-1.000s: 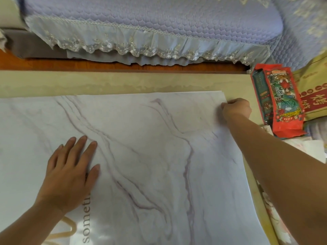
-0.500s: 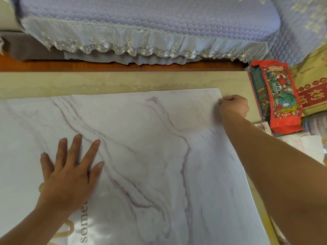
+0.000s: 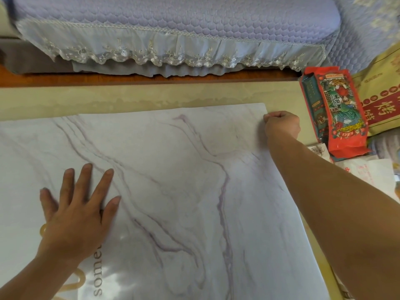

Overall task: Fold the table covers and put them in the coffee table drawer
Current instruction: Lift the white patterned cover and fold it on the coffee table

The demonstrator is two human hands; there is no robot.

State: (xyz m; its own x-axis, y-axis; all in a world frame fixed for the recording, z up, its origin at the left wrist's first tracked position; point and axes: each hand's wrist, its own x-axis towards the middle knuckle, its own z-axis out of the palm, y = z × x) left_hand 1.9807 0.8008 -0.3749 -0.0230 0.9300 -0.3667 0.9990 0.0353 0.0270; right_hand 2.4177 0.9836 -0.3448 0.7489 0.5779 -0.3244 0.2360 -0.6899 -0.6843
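Note:
A white marble-patterned table cover [image 3: 184, 180] with purple veins lies spread over the beige coffee table [image 3: 129, 98]. My left hand [image 3: 78, 208] rests flat on it at the lower left, fingers straight and spread, beside gold and grey printed lettering. My right hand [image 3: 281, 126] is curled at the cover's far right corner and pinches its edge. The drawer is not in view.
A red and green snack packet [image 3: 335, 109] lies at the table's right end, with a yellow bag [image 3: 383, 100] and papers [image 3: 368, 172] beside it. Beyond the far edge stands a sofa with a lilac quilted cover and lace trim [image 3: 173, 35].
My left hand has slid a little down and to the left on the cover and spread its fingers. My right hand stays gripping the far right corner.

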